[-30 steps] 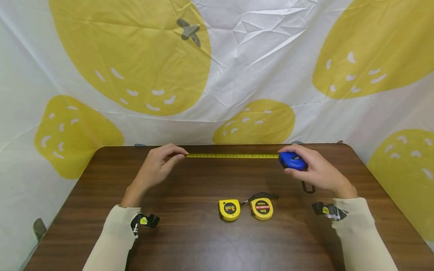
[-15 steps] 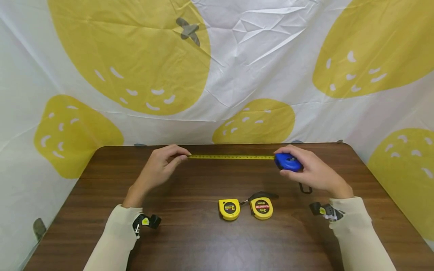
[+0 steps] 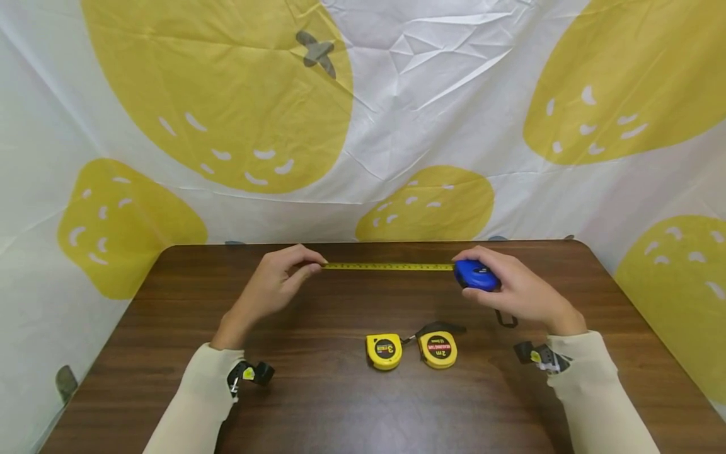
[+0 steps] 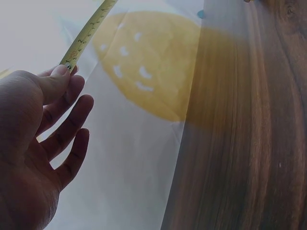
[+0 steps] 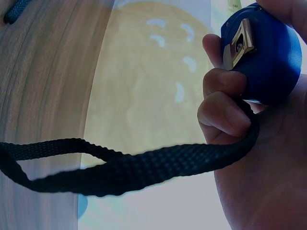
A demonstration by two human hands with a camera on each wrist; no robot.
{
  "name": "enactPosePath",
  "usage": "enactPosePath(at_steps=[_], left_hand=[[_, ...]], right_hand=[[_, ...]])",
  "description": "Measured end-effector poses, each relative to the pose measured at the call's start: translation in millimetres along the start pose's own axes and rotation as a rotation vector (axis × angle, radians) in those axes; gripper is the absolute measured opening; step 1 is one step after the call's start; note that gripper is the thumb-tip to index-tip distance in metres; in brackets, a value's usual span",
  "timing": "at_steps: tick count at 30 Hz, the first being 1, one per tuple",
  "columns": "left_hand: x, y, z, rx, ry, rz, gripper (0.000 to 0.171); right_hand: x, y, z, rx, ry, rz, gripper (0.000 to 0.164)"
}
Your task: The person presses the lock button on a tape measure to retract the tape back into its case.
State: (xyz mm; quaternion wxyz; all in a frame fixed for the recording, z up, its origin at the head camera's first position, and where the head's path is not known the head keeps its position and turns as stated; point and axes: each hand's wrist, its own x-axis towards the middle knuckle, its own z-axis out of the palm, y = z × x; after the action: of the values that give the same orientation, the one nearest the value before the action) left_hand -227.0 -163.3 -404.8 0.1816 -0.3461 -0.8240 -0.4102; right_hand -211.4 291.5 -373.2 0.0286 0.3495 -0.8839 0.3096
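My right hand (image 3: 518, 287) grips a blue tape measure (image 3: 475, 275), fingers curled round its case. In the right wrist view the case (image 5: 268, 52) shows a metal belt clip (image 5: 240, 45), and a black woven strap (image 5: 144, 167) hangs from it. Between the hands stretches the yellow tape blade (image 3: 388, 267), drawn out straight above the table's far part. Its free end is pinched between thumb and finger of my left hand (image 3: 278, 280). The left wrist view shows the thumb on the blade's tip (image 4: 69, 64), with the other fingers loosely bent.
Two yellow tape measures lie on the brown wooden table (image 3: 317, 403): one marked 3 (image 3: 384, 351), the other marked 2m (image 3: 438, 349) with a black strap (image 3: 439, 328). A white cloth with yellow fruit prints (image 3: 386, 126) hangs behind the table and along its sides.
Both hands have moved closer together, the left one rightward and the right one leftward. The exposed length of blade between them has become shorter. The two yellow tape measures have stayed put.
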Motion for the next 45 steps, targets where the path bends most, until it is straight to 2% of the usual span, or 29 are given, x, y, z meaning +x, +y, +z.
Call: enactPosePath(at_steps=[8, 15, 28, 45], left_hand=[[0.1, 3.6, 5.1, -0.009, -0.029, -0.010, 0.012], [0.9, 3.1, 9.2, -0.021, -0.026, 0.018, 0.012], [2.8, 6.3, 14.9, -0.027, -0.055, 0.030, 0.011], [5.6, 12.7, 23.4, -0.023, -0.078, 0.052, 0.011]], right_hand=[[0.8, -0.5, 4.9, 0.000, -0.016, -0.006, 0.050], [2.7, -2.2, 7.9, 0.002, -0.024, -0.023, 0.050], [5.6, -8.8, 12.4, -0.004, -0.036, -0.044, 0.051], [11.7, -18.3, 20.0, 0.012, -0.085, -0.023, 0.051]])
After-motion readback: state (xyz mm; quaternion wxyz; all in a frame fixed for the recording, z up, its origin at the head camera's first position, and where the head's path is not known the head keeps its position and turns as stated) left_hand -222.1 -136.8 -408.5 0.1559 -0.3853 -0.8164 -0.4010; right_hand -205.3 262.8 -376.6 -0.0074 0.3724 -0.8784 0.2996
